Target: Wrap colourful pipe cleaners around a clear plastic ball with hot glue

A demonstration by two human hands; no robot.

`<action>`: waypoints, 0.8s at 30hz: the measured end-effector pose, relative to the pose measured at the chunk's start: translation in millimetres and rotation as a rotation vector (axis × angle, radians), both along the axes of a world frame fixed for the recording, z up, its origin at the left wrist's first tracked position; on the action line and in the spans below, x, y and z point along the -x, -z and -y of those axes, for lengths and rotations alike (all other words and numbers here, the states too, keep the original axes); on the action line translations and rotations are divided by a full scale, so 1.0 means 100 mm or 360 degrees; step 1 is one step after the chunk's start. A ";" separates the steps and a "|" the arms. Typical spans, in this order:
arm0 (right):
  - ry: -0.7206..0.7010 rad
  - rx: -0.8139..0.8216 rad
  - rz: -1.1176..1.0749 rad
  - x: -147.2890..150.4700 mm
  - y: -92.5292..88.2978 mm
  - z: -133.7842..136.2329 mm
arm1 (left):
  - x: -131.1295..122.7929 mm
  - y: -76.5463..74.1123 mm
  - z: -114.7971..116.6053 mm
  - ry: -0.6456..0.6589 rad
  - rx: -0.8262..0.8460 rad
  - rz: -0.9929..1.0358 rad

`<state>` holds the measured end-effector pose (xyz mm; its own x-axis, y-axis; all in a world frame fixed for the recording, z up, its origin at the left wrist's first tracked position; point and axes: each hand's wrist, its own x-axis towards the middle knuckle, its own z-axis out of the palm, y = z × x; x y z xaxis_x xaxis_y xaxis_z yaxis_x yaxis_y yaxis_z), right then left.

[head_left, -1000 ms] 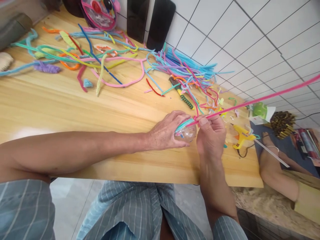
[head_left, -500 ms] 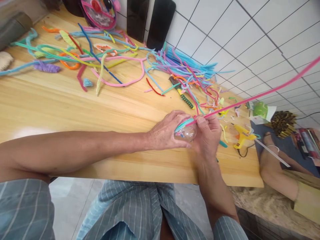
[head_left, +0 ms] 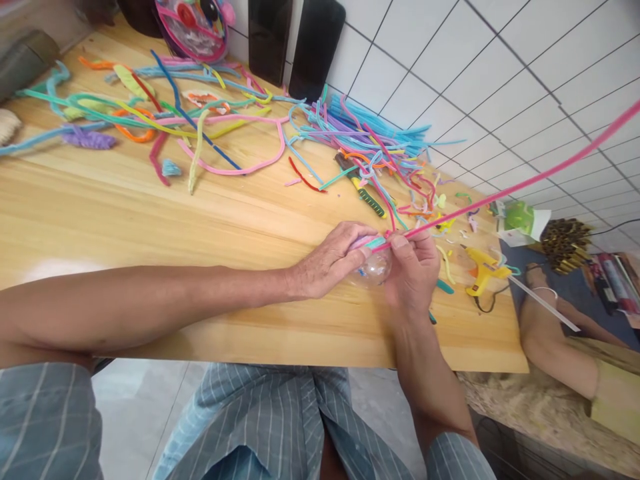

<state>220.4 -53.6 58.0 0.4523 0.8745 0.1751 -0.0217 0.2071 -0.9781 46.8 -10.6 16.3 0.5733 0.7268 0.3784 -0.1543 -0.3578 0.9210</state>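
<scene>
My left hand (head_left: 323,261) is closed around a clear, rounded plastic piece (head_left: 376,268), its thumb lying over teal and pink pipe cleaner (head_left: 375,243) strips along the top. The piece's far side is hidden by the fingers. Against its other side, my right hand (head_left: 414,263) pinches a long bright pink pipe cleaner (head_left: 500,195) between thumb and forefinger. From that pinch the pipe cleaner runs up and away past the right edge of the view.
Loose pipe cleaners (head_left: 385,127) heap along the tiled wall, beside pliers (head_left: 370,199) with green-and-black handles. More coloured pieces lie at left. A yellow glue gun (head_left: 484,270) rests near the right table edge. Two dark phones (head_left: 317,47) lean on the wall. Another person's arm (head_left: 555,333) shows at right.
My left thumb has moved up from below the clear piece onto the pipe cleaner strips. My right hand keeps its pinch in nearly the same place.
</scene>
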 end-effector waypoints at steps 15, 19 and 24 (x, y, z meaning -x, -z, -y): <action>-0.0002 0.0087 0.0029 0.03 0.00 0.05 | -0.02 -0.09 0.03 -0.0012 0.0240 0.0012; -0.0091 0.0111 0.0069 0.04 0.01 0.08 | -0.01 -0.09 0.05 -0.0004 0.0276 0.0020; -0.0119 0.0101 0.0120 0.07 0.01 0.10 | -0.01 -0.09 0.07 0.0027 0.0296 0.0028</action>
<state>213.1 -63.7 57.3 0.3727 0.9159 0.1492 0.0394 0.1450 -0.9886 47.9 -17.6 25.7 0.5802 0.7756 0.2485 -0.1757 -0.1787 0.9681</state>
